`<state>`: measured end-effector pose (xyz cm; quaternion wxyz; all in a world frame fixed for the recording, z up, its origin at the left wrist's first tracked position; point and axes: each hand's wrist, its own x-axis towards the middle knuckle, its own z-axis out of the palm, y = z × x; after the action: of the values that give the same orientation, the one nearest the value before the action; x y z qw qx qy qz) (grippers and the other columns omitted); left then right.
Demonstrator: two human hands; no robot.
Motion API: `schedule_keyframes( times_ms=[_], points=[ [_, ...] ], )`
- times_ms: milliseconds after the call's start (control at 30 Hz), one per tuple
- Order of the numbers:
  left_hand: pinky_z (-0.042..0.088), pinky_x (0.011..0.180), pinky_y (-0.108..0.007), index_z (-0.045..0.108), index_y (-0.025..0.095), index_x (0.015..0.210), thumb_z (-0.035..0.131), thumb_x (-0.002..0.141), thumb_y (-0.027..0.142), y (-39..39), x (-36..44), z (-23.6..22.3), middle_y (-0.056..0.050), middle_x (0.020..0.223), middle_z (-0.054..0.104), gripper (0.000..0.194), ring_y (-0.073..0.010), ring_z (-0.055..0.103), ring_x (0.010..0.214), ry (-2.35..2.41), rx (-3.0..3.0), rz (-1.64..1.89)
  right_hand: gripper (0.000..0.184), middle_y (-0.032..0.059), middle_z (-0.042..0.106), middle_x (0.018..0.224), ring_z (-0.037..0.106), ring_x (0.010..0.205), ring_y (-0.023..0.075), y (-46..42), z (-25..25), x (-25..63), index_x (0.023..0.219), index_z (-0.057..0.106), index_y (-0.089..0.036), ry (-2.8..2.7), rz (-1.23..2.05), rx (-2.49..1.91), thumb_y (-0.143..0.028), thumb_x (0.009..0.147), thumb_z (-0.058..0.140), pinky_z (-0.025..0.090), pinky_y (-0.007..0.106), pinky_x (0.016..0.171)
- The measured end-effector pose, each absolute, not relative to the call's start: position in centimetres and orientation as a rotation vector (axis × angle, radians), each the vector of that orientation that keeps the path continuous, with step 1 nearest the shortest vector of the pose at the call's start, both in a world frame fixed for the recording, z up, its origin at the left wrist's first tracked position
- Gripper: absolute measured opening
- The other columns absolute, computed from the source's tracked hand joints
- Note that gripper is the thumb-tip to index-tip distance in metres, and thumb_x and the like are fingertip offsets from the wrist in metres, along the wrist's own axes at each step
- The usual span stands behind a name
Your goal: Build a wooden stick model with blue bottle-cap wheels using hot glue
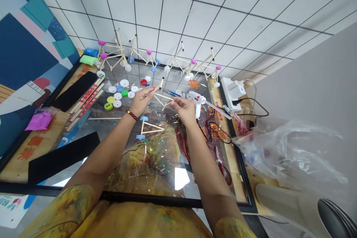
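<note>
Between my hands, above the glass tabletop, is a small frame of thin wooden sticks (pixel 164 97). A short crosspiece with black ends (pixel 161 83) stands up at its left end. My left hand (pixel 141 99) pinches the frame near that crosspiece. The fingers of my right hand (pixel 184 111) close on its right side, partly covering the joint there. Below my hands lies a triangle of sticks with two blue bottle caps (pixel 144 118) as wheels. Just beyond my right hand is a blue-handled cutting tool (pixel 174 93), and a white glue gun (pixel 197 98) stands to its right.
Several stick bicycles with magenta seats (pixel 148 52) line the back edge. Loose bottle caps (pixel 117 96), stick packets (pixel 86 100) and black strips (pixel 65 158) lie left. Red-handled scissors (pixel 223 165), black cable (pixel 220 132), a power strip (pixel 230 93) and plastic bag (pixel 290 152) are right.
</note>
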<state>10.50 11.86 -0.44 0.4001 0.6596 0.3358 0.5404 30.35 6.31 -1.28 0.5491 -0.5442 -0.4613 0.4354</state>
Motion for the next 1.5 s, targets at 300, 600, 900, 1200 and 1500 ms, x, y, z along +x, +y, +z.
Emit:
schedule_keyframes(
  times_ms=[300, 600, 900, 1200, 1500],
  points=[
    [0.045, 0.109, -0.044, 0.077, 0.024, 0.105, 0.064, 0.087, 0.053, 11.86, 10.59, -0.55, -0.007, 0.119, 0.073, 0.037, -0.0252, 0.064, 0.118, 0.856, 1.666, 1.364, 0.026, 0.0021, 0.077, 0.083, 0.071, 0.079, 0.0213, 6.49, -1.62, 30.7, 0.089, 0.076, -0.021, -1.144, 0.941, -1.333, -0.036, 0.068, 0.073, 0.058, 0.039, 0.08],
    [0.046, 0.108, -0.044, 0.077, 0.023, 0.106, 0.063, 0.088, 0.051, 11.67, 10.61, -0.26, -0.009, 0.119, 0.073, 0.036, -0.0249, 0.065, 0.116, 0.868, 1.688, 1.359, 0.027, -0.0011, 0.073, 0.074, 0.07, 0.074, 0.0171, 6.39, -1.02, 30.25, 0.088, 0.067, -0.021, -1.063, 0.959, -1.3, -0.028, 0.063, 0.074, 0.058, 0.034, 0.078],
    [0.045, 0.109, -0.043, 0.077, 0.025, 0.105, 0.063, 0.088, 0.052, 11.6, 10.56, -0.19, -0.007, 0.118, 0.074, 0.035, -0.0242, 0.064, 0.117, 0.881, 1.681, 1.357, 0.023, -0.0009, 0.072, 0.073, 0.07, 0.073, 0.0167, 6.39, -1.09, 30.37, 0.083, 0.066, -0.021, -1.108, 0.936, -1.302, -0.031, 0.064, 0.074, 0.058, 0.033, 0.077],
    [0.045, 0.109, -0.044, 0.078, 0.026, 0.104, 0.064, 0.087, 0.053, 11.77, 10.57, -0.29, -0.007, 0.118, 0.074, 0.035, -0.0244, 0.065, 0.117, 0.867, 1.678, 1.363, 0.025, 0.0001, 0.074, 0.077, 0.071, 0.077, 0.0179, 6.32, -1.07, 30.16, 0.085, 0.068, -0.021, -1.097, 0.94, -1.289, -0.031, 0.063, 0.076, 0.058, 0.036, 0.082],
    [0.044, 0.11, -0.046, 0.077, 0.025, 0.104, 0.063, 0.087, 0.053, 11.67, 10.54, -0.19, -0.007, 0.118, 0.073, 0.035, -0.0256, 0.065, 0.117, 0.866, 1.693, 1.361, 0.021, 0.0004, 0.074, 0.078, 0.071, 0.077, 0.0179, 6.27, -1.05, 30.22, 0.083, 0.069, -0.022, -1.144, 0.92, -1.307, -0.032, 0.066, 0.075, 0.058, 0.034, 0.08]
  ],
)
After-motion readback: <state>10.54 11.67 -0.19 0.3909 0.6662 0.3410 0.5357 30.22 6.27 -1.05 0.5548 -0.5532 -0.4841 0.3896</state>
